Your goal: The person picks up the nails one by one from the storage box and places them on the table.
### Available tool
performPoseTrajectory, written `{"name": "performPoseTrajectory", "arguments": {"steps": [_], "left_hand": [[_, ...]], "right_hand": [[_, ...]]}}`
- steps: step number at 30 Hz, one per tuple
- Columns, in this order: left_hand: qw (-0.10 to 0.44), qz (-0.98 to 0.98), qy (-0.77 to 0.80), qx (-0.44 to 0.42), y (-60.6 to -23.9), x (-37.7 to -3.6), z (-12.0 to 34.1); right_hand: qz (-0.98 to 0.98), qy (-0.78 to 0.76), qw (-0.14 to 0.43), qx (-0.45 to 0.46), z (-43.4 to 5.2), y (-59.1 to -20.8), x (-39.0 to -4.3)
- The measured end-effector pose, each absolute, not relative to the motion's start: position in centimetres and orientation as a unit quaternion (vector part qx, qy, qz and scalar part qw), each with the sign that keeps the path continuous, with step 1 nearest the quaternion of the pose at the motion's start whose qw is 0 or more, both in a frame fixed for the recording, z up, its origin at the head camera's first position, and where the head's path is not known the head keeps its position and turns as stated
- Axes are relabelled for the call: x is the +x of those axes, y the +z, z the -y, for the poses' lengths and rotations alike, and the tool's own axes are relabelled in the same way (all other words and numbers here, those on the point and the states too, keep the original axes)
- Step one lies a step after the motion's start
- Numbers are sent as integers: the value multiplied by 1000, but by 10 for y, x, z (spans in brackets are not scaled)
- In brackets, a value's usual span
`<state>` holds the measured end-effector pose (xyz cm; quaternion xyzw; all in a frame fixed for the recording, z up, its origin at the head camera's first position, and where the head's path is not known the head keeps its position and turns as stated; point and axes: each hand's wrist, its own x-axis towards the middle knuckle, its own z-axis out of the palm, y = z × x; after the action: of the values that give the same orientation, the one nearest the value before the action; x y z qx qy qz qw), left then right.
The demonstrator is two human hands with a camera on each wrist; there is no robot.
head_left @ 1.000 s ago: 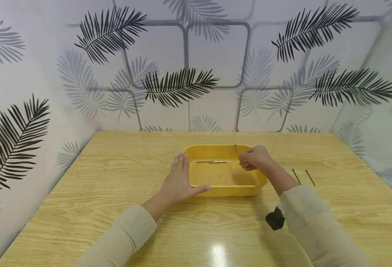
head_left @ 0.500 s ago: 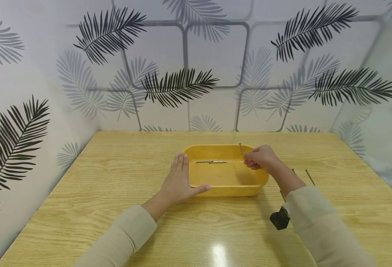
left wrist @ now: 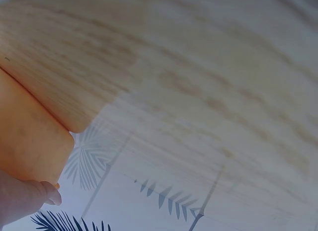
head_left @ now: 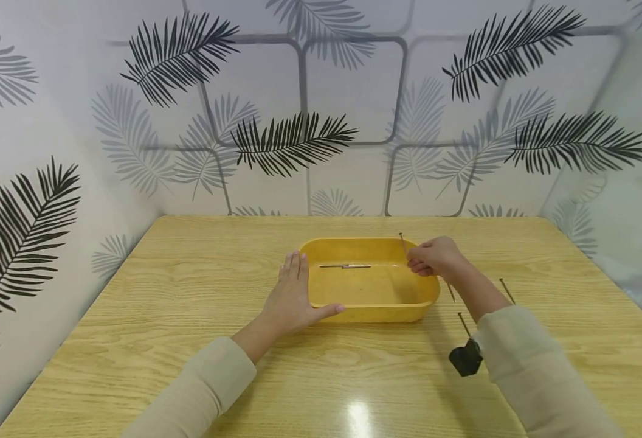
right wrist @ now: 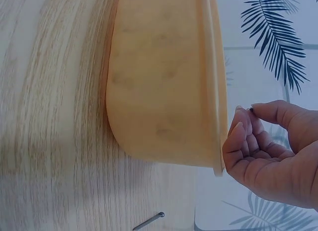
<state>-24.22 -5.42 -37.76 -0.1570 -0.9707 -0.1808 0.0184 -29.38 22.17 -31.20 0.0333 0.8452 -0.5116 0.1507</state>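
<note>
The right hand point(head_left: 436, 258) pinches a thin nail point(head_left: 403, 243) between thumb and fingertips, its grip closed on the shaft, head up, just over the right rim of the yellow tray point(head_left: 372, 307). The left hand point(head_left: 293, 295) lies flat with straight fingers on the tabletop point(head_left: 189, 292), touching the tray's left wall. More nails point(head_left: 345, 266) lie inside the tray; others point(head_left: 507, 291) lie on the tabletop to the right. The nail looks light, stiff and slick, so a mid-shaft pinch probably suits it best.
</note>
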Motion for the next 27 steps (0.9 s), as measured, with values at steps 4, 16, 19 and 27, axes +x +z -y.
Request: {"name": "performPoseTrajectory", "arguments": {"steps": [4,16,19,27], "left_hand": [[25,970,-178,-162,-378,-242,54],[28,970,-180,-161,-378,-242,55],[27,970,-181,-159,-378,-242,55],[25,970,-184,-159,-379,-243,55]], "right_hand": [[-846,-511,151,31,-226,-311,-294],[-845,-514,143,33,-236,-309,-293],[-844,-515,144,37,-239,-309,-293],[-845,-512,147,43,-247,-310,-294]]}}
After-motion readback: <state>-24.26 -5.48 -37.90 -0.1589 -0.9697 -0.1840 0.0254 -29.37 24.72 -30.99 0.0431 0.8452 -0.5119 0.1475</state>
